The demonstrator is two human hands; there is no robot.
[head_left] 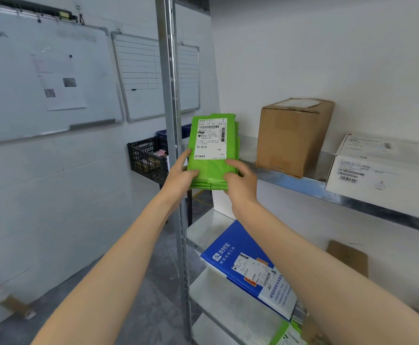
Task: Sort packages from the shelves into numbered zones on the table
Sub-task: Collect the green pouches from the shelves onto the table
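White walls and two whiteboards (41, 78) are seen behind a metal rack. One tall post (171, 95) of the rack is used as the mark for every place told below.

A green pack (212, 145) is held just right of the post, at the near end of the upper shelf (303, 180). It is gripped at its lower end from both sides. The left hand (181, 175) is curled round the left edge and the right hand (240, 180) round the right edge, with fingers (229, 163) laid on the front.

The picking step is judged to be in hand. Next, the pack must be lifted away from the shelf, its label read, and the right numbered zone found. The bench is not seen, so a turn and a carry will be needed.

The pack looks flat and soft, made of bright green plastic, with folded layers at the bottom. A white label with bar codes and print is stuck on its upper front.

Further right of the post, a brown box (293, 138) and a white box (382, 170) are set on the same shelf. Below and right of the post, a blue pack (248, 265) is laid on a lower shelf.
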